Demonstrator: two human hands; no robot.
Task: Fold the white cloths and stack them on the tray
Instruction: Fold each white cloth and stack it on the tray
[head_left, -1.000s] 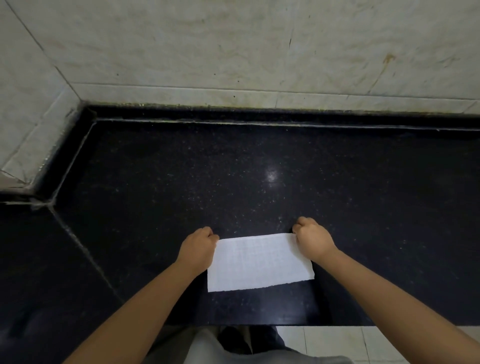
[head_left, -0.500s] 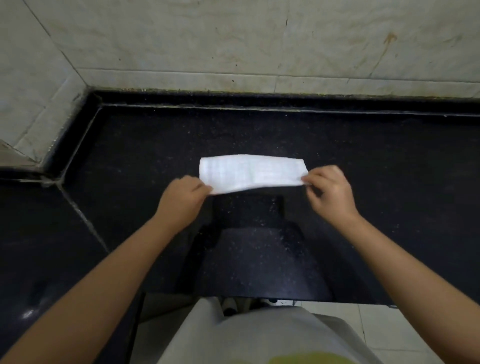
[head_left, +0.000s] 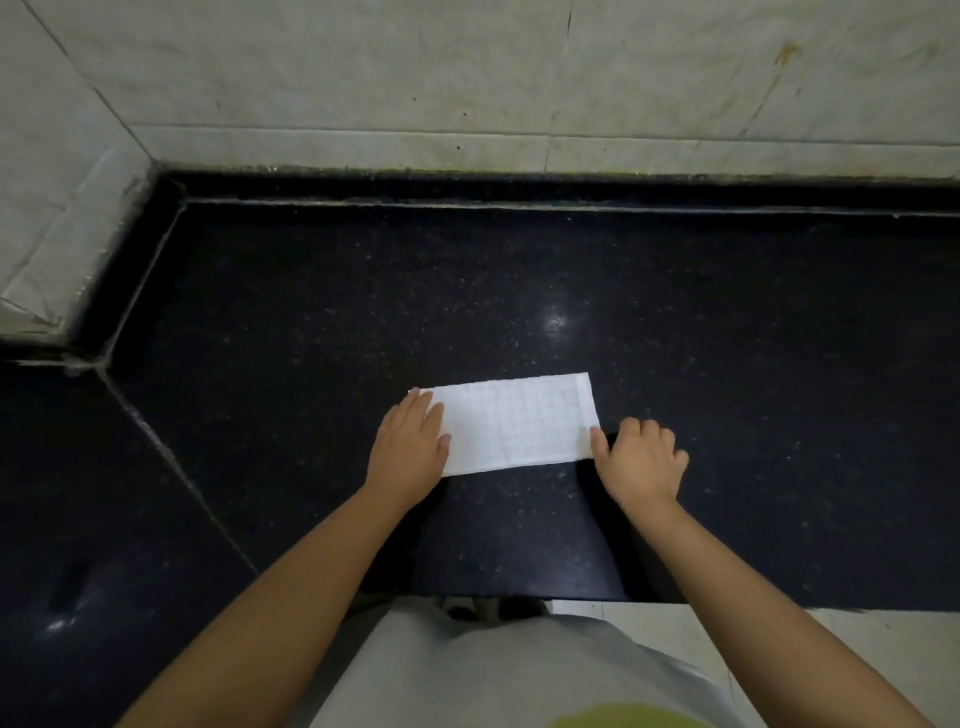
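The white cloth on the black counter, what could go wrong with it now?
1. The folded white checked cloth lies loose on the shiny black stone counter; it might slide and spoil the fold.
2. The left hand is flat on one end, but the right hand only touches the other corner, which might lift.
3. No tray is in view.

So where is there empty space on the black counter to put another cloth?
Bare counter lies right of the white cloth, behind it up to the tiled wall, and left toward the corner. Only the front middle is crowded, with the left hand and right hand.
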